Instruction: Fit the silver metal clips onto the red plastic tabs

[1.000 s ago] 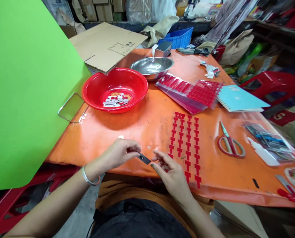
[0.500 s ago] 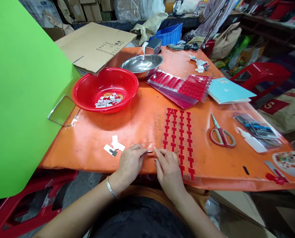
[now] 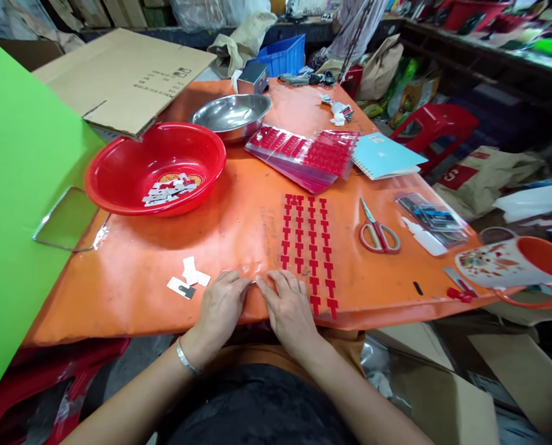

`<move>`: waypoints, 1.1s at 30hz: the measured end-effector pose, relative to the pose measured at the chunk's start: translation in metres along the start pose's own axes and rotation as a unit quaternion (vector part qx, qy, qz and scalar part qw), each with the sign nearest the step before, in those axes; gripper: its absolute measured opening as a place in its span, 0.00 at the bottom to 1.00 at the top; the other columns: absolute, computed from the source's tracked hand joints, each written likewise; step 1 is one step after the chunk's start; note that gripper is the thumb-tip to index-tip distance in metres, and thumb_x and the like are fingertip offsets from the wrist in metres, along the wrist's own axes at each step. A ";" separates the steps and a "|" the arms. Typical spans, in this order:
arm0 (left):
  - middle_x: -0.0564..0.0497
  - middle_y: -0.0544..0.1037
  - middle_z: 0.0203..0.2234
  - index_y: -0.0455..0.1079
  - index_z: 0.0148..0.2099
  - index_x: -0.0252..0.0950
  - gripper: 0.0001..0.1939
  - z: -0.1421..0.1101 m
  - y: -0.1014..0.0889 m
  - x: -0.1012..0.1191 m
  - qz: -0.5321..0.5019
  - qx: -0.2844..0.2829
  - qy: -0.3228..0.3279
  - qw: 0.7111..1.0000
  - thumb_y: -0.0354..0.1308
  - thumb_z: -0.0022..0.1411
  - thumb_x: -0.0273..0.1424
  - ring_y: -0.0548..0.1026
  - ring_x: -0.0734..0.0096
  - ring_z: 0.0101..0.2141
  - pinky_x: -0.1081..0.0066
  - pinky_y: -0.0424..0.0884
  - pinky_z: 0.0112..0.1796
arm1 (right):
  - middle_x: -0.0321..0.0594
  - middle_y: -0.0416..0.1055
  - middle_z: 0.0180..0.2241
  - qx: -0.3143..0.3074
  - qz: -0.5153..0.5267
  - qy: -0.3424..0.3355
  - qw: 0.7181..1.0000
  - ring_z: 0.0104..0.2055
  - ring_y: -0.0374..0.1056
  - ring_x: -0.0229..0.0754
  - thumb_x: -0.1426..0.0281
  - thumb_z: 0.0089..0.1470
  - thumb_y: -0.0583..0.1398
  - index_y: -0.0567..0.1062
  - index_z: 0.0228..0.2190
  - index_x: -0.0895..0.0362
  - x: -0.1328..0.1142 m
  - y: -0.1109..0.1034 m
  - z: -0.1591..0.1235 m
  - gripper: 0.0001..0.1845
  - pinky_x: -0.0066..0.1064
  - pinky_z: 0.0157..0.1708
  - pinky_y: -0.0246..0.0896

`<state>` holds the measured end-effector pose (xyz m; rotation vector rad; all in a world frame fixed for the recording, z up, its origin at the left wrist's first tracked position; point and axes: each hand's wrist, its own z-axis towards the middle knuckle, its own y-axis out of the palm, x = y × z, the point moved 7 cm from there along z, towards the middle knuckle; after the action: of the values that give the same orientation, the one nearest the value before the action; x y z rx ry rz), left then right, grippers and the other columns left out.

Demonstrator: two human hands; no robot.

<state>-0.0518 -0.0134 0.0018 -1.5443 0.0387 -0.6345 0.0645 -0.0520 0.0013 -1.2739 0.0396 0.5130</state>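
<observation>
My left hand (image 3: 220,306) and my right hand (image 3: 288,306) rest side by side at the near edge of the orange table (image 3: 238,228). Their fingertips meet over a small thin piece that the fingers hide almost entirely. Both hands have the fingers curled in a pinch. Rows of red T-shaped stickers (image 3: 309,247) lie just right of my right hand. A few small white and grey tabs (image 3: 187,279) lie left of my left hand.
A red bowl (image 3: 118,185) holding small tabs stands at the back left, a steel bowl (image 3: 232,112) behind it. Red sticker sheets (image 3: 303,154), a blue notebook (image 3: 382,157), scissors (image 3: 376,232), a glue bottle (image 3: 426,238) and a mug (image 3: 512,262) sit to the right. Green board (image 3: 20,185) at left.
Both hands have come down from above the edge onto the table. The dark piece held between them a second ago is now pressed under the fingertips. The view has swung right.
</observation>
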 end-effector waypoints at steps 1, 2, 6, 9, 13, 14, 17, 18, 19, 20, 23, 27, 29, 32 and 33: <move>0.47 0.75 0.28 0.76 0.39 0.35 0.11 0.001 -0.001 -0.001 -0.013 -0.005 -0.006 1.000 0.52 0.63 0.25 0.72 0.64 0.31 0.69 0.68 0.33 | 0.49 0.68 0.49 0.015 0.033 0.012 0.999 0.51 0.59 0.53 0.74 0.57 0.53 0.70 0.51 0.56 0.005 -0.006 0.000 0.19 0.45 0.45 0.60; 0.47 0.76 0.29 0.76 0.38 0.35 0.11 0.002 -0.003 -0.002 -0.034 -0.007 -0.013 0.999 0.52 0.63 0.25 0.73 0.64 0.32 0.68 0.69 0.34 | 0.49 0.69 0.48 0.035 0.072 0.031 0.996 0.50 0.61 0.51 0.74 0.58 0.54 0.69 0.50 0.56 0.013 -0.014 -0.001 0.18 0.44 0.46 0.60; 0.48 0.78 0.32 0.75 0.39 0.35 0.09 0.010 -0.005 -0.005 -0.200 -0.013 -0.073 0.977 0.53 0.62 0.29 0.74 0.66 0.34 0.68 0.69 0.37 | 0.44 0.71 0.34 0.072 0.175 0.149 0.970 0.38 0.66 0.44 0.70 0.56 0.54 0.72 0.36 0.57 0.068 -0.043 -0.010 0.08 0.36 0.38 0.64; 0.49 0.78 0.29 0.74 0.38 0.34 0.10 0.019 0.013 0.006 -0.402 -0.072 -0.134 0.903 0.54 0.61 0.32 0.75 0.68 0.31 0.70 0.71 0.34 | 0.42 0.69 0.29 0.047 0.168 0.199 0.964 0.31 0.66 0.42 0.70 0.53 0.54 0.72 0.27 0.57 0.101 -0.048 -0.015 0.07 0.34 0.32 0.63; 0.49 0.78 0.29 0.72 0.37 0.32 0.09 0.034 0.038 0.036 -0.584 -0.118 -0.158 0.788 0.56 0.57 0.33 0.76 0.70 0.29 0.70 0.73 0.34 | 0.40 0.68 0.26 0.015 0.162 0.209 0.964 0.27 0.64 0.40 0.72 0.49 0.56 0.72 0.24 0.57 0.117 -0.039 -0.011 0.06 0.33 0.29 0.61; 0.49 0.77 0.29 0.72 0.36 0.32 0.09 0.038 0.042 0.042 -0.599 -0.119 -0.157 0.776 0.57 0.56 0.33 0.76 0.70 0.29 0.70 0.73 0.34 | 0.40 0.68 0.26 0.006 0.160 0.208 0.965 0.26 0.64 0.40 0.73 0.48 0.56 0.72 0.24 0.57 0.117 -0.036 -0.009 0.05 0.33 0.29 0.61; 0.49 0.77 0.28 0.71 0.35 0.32 0.09 0.049 0.052 0.056 -0.631 -0.126 -0.158 0.749 0.59 0.56 0.33 0.76 0.71 0.28 0.71 0.74 0.33 | 0.38 0.67 0.25 -0.024 0.142 0.204 0.968 0.26 0.63 0.39 0.74 0.46 0.57 0.71 0.22 0.57 0.118 -0.031 -0.002 0.04 0.32 0.29 0.60; 0.49 0.77 0.28 0.71 0.36 0.32 0.09 0.051 0.056 0.059 -0.638 -0.131 -0.163 0.742 0.59 0.56 0.34 0.76 0.71 0.28 0.70 0.74 0.33 | 0.37 0.67 0.24 -0.036 0.136 0.201 0.969 0.26 0.63 0.39 0.75 0.45 0.57 0.70 0.21 0.57 0.118 -0.031 0.000 0.04 0.32 0.29 0.60; 0.48 0.77 0.29 0.70 0.36 0.32 0.10 0.053 0.060 0.061 -0.642 -0.136 -0.168 0.736 0.59 0.57 0.34 0.76 0.72 0.28 0.70 0.74 0.33 | 0.37 0.66 0.24 -0.047 0.131 0.198 0.970 0.26 0.63 0.39 0.76 0.44 0.58 0.70 0.21 0.57 0.118 -0.030 0.001 0.05 0.31 0.29 0.60; 0.48 0.77 0.30 0.70 0.37 0.31 0.10 0.055 0.063 0.061 -0.644 -0.139 -0.175 0.732 0.58 0.58 0.34 0.76 0.72 0.28 0.70 0.74 0.33 | 0.37 0.66 0.24 -0.054 0.126 0.196 0.971 0.26 0.63 0.39 0.76 0.44 0.58 0.69 0.20 0.57 0.118 -0.029 0.001 0.05 0.31 0.29 0.60; 0.46 0.78 0.34 0.69 0.37 0.31 0.09 0.057 0.070 0.060 -0.651 -0.140 -0.194 0.720 0.59 0.59 0.32 0.76 0.75 0.28 0.70 0.74 0.33 | 0.38 0.67 0.26 -0.027 0.117 0.197 0.973 0.26 0.62 0.38 0.76 0.44 0.58 0.72 0.24 0.58 0.119 -0.031 -0.002 0.03 0.31 0.29 0.60; 0.43 0.77 0.36 0.67 0.38 0.29 0.06 0.057 0.073 0.058 -0.665 -0.146 -0.218 0.699 0.58 0.60 0.28 0.76 0.76 0.27 0.69 0.75 0.33 | 0.40 0.67 0.26 0.036 0.122 0.175 0.976 0.28 0.64 0.40 0.73 0.50 0.56 0.76 0.29 0.58 0.111 -0.034 -0.012 0.08 0.33 0.31 0.61; 0.43 0.77 0.35 0.67 0.37 0.29 0.05 0.057 0.072 0.057 -0.665 -0.146 -0.226 0.697 0.58 0.60 0.26 0.76 0.76 0.26 0.69 0.75 0.33 | 0.40 0.67 0.25 0.045 0.134 0.162 0.977 0.29 0.65 0.41 0.72 0.53 0.54 0.76 0.26 0.57 0.108 -0.034 -0.015 0.11 0.34 0.32 0.61; 0.43 0.77 0.35 0.67 0.37 0.28 0.06 0.058 0.071 0.057 -0.666 -0.148 -0.225 0.696 0.58 0.60 0.28 0.76 0.76 0.26 0.70 0.75 0.33 | 0.40 0.67 0.27 0.051 0.165 0.165 0.971 0.30 0.65 0.41 0.71 0.53 0.56 0.75 0.25 0.57 0.109 -0.036 -0.016 0.09 0.33 0.33 0.61; 0.43 0.77 0.34 0.67 0.37 0.29 0.06 0.058 0.071 0.057 -0.665 -0.149 -0.223 0.697 0.58 0.61 0.28 0.76 0.76 0.27 0.70 0.75 0.33 | 0.39 0.67 0.27 0.048 0.182 0.171 0.967 0.30 0.64 0.40 0.70 0.52 0.57 0.74 0.25 0.56 0.111 -0.036 -0.015 0.08 0.33 0.32 0.61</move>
<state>0.0456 0.0093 -0.0403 -1.8406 -1.5576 -1.3763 0.1811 -0.0349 -0.0052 -1.2536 0.5908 0.5900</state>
